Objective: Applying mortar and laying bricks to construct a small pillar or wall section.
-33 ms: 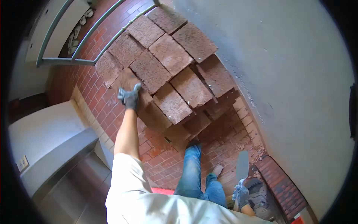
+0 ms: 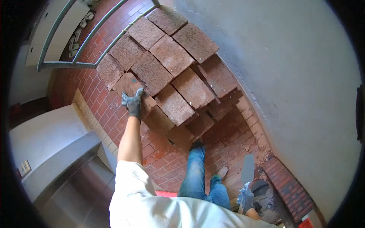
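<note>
My left hand (image 2: 133, 103), in a grey and black work glove, grips a reddish-brown brick (image 2: 128, 83) at the left edge of a stack. Its thumb and fingers are spread across the brick's near end, and the palm side is hidden. Beside that brick lie other rough, block-shaped bricks (image 2: 152, 72) in several rows. Low on the right, my gloved right hand (image 2: 246, 198) is closed round the handle of a trowel (image 2: 248, 169), whose flat grey blade points away from me. The hand mostly hides the handle.
A curved metal rail (image 2: 68, 65) borders the stack at the far left. A grey wall (image 2: 281, 68) runs along the right. Near my right hand are a dark bucket-like container (image 2: 262, 192) and a ribbed brick-red ledge (image 2: 287, 188). Rubble (image 2: 262, 152) lies on the tiled floor (image 2: 163, 159).
The brick under my left hand, blurred before, now shows sharply. My left hand is slightly lower in the picture, while the right hand still holds the trowel.
</note>
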Tool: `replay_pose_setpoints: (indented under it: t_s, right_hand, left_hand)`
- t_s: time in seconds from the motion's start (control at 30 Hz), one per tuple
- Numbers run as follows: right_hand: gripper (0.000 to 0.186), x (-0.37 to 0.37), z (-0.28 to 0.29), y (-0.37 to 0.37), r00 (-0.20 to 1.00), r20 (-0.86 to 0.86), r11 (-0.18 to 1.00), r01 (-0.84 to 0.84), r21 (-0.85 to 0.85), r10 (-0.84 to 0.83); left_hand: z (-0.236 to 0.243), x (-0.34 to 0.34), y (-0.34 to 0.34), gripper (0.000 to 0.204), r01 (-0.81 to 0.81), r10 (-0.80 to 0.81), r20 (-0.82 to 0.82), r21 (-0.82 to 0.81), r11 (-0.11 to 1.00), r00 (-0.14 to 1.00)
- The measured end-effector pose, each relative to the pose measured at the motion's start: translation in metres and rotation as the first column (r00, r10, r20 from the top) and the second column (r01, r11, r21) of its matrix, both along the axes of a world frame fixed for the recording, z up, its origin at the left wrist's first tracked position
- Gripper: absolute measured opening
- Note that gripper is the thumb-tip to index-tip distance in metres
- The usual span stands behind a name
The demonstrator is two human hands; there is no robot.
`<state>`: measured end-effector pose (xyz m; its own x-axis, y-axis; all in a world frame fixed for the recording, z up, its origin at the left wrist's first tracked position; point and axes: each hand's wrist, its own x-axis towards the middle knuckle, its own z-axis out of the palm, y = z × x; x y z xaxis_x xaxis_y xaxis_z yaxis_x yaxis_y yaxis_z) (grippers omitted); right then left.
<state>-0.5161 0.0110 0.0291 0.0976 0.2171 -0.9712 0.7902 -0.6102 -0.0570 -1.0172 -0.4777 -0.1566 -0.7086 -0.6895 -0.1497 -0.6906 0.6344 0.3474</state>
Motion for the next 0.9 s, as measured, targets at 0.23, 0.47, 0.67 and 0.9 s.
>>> replay_pose_setpoints:
  t_s: [0.23,0.47,0.67,0.9]
  right_hand:
    - [0.027,0.107,-0.001,0.004,0.950,-0.012,0.945,0.309,-0.107,-0.312]
    - [0.011,0.218,0.028,0.003,0.962,-0.243,0.979,-0.081,0.187,0.126]
    - [0.015,0.442,0.053,-0.017,0.959,-0.251,0.905,0.218,0.366,-0.130]
    - [0.021,0.623,0.070,-0.041,0.894,-0.184,0.794,0.447,0.413,-0.408]
  left_hand:
    - [0.076,0.160,0.101,0.046,-0.037,0.337,0.241,0.858,-0.513,0.910]
    - [0.273,0.334,0.284,0.063,0.067,0.213,0.093,0.766,-0.640,0.973]
    - [0.377,0.461,0.395,0.047,0.097,-0.569,-0.334,0.909,-0.406,0.751]
    - [0.379,0.643,0.555,0.026,0.425,-0.878,-0.446,0.838,-0.341,0.175]
